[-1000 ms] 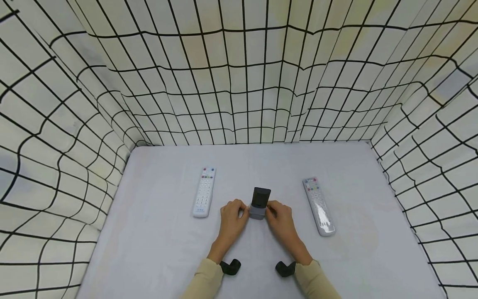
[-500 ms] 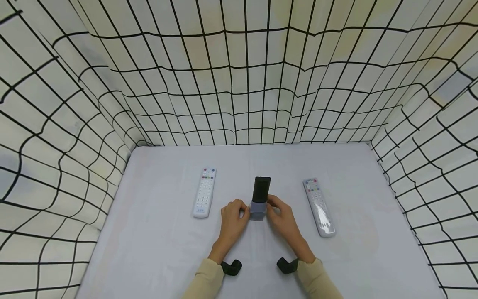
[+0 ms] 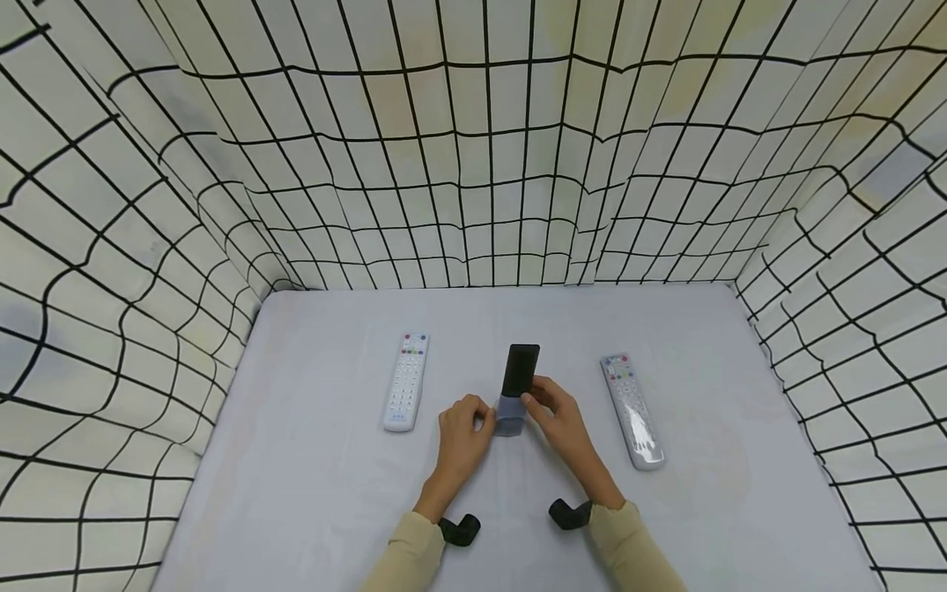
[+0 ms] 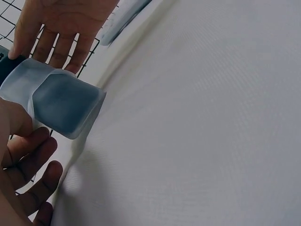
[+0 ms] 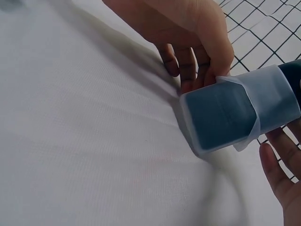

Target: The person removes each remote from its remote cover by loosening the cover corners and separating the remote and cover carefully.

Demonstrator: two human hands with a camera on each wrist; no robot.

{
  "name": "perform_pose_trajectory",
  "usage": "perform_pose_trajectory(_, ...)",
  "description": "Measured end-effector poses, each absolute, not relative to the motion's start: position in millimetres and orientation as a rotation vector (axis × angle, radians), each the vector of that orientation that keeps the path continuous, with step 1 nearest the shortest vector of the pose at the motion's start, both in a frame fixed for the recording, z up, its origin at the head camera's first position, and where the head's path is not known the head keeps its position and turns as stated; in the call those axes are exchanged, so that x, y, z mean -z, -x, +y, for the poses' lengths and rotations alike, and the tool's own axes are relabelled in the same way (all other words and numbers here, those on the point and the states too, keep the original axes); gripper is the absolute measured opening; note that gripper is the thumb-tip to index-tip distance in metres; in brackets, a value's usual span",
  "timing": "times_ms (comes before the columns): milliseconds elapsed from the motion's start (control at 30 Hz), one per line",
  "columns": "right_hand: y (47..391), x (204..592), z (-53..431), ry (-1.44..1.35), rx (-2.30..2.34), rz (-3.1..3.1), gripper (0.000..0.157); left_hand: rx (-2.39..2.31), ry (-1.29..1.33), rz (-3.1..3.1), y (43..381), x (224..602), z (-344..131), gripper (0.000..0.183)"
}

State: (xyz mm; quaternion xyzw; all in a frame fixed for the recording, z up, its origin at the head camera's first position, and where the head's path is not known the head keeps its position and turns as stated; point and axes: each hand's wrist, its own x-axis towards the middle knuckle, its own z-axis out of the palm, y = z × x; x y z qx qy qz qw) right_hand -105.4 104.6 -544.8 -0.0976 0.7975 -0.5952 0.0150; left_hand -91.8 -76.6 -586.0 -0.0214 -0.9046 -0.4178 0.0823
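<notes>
A dark, flat, slab-like device (image 3: 521, 370) leans up out of a translucent soft sleeve (image 3: 510, 416) at the middle of the table. My left hand (image 3: 460, 437) pinches the sleeve's left edge between thumb and fingers. My right hand (image 3: 556, 415) pinches the right side where the device leaves the sleeve, thumb in front. Up close in the left wrist view, the sleeve (image 4: 63, 101) looks doubled over on itself around its lower part. In the right wrist view, the same folded sleeve (image 5: 221, 115) shows a loose edge. The device's kind is unclear.
A white remote control (image 3: 405, 382) lies left of the hands. Another remote control (image 3: 632, 411), in a shiny clear wrapping, lies to the right. Both rest on the white tabletop (image 3: 325, 485). Pale walls with a black grid (image 3: 473, 164) enclose the table's back and sides.
The dark device stands further up out of the sleeve than a second ago. My right hand has moved slightly up along it, while the left hand stays almost in place.
</notes>
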Motion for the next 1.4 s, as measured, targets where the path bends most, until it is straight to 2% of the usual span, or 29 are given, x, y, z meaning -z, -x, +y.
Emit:
perform_pose_trajectory(133,104,532,104,0.286,1.908,2.401,0.033,1.296,0.049,-2.674,92,586,-78,0.016)
perform_pose_trajectory(433,114,559,105,0.140,2.120,2.252,0.033,1.585,-0.052,-2.612,88,580,-77,0.017)
perform_pose_trajectory(800,119,555,108,-0.039,2.327,2.074,0.034,1.950,-0.139,-2.473,78,564,-69,0.020)
perform_pose_trajectory(1000,120,546,110,-0.113,2.376,1.963,0.030,2.005,-0.146,-2.431,75,570,-66,0.022)
perform_pose_trajectory(1233,125,555,110,-0.169,2.424,1.934,0.033,2.024,-0.127,-2.449,70,568,-63,0.027)
perform_pose_trajectory(1400,124,555,107,-0.200,2.460,1.922,0.033,1.991,-0.084,-2.431,70,569,-61,0.023)
